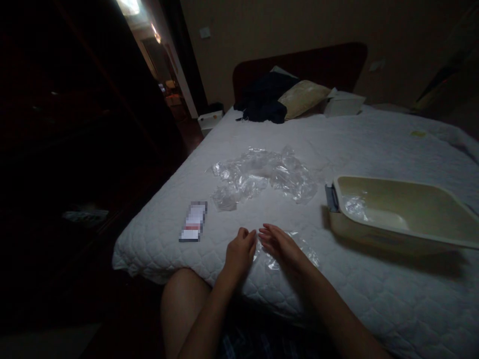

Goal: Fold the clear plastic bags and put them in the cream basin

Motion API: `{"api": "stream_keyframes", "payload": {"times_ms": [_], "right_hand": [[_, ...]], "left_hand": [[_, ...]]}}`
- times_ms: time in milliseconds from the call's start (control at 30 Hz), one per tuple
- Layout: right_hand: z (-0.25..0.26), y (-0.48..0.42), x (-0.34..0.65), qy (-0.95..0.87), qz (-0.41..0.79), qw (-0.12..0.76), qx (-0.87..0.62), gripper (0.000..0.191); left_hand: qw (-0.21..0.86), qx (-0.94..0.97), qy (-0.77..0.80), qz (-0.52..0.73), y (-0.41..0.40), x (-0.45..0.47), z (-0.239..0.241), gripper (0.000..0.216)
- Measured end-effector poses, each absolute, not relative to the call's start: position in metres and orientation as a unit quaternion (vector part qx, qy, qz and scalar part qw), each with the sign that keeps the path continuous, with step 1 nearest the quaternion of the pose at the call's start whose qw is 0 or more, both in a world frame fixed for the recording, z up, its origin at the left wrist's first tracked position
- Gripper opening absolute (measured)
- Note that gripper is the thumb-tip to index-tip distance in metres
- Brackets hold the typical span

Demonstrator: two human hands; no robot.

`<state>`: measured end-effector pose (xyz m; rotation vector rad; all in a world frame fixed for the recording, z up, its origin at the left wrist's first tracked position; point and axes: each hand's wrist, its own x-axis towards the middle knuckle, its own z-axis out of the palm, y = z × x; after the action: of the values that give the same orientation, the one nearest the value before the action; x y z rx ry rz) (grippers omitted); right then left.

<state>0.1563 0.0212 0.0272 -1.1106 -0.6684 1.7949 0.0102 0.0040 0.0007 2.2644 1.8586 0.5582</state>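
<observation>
Near the bed's front edge, a clear plastic bag (pixel 305 249) lies crinkled beneath and between my hands. My left hand (pixel 239 252) is closed, thumb and fingers pinched together at the bag's left side. Beside it, my right hand (pixel 280 245) rests over the bag with its fingers stretched out and slightly apart. The two sets of fingertips nearly meet. Farther up the bed is a spread-out heap of more clear plastic bags (pixel 295 174).
A cream plastic bin (pixel 374 237) with a grey handle stands at the right, some clear plastic inside. A phone (pixel 193 222) lies at the left. Dark clothing (pixel 264 97), a pillow (pixel 305 98) and a white box (pixel 344 103) are by the headboard (pixel 337 60).
</observation>
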Motion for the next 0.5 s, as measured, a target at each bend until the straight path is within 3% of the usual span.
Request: {"api": "stream_keyframes", "payload": {"times_ms": [200,500], "right_hand": [[0.007,0.03,0.159,-0.197,0.746,0.442,-0.458,0.015],[0.014,0.04,0.236,-0.227,0.704,0.448,-0.503,0.007]], "left_hand": [[0.028,0.782,0.615,0.098,0.001,0.009,0.008,0.032],[0.094,0.769,0.615,0.151,0.001,0.002,0.01,0.033]]}}
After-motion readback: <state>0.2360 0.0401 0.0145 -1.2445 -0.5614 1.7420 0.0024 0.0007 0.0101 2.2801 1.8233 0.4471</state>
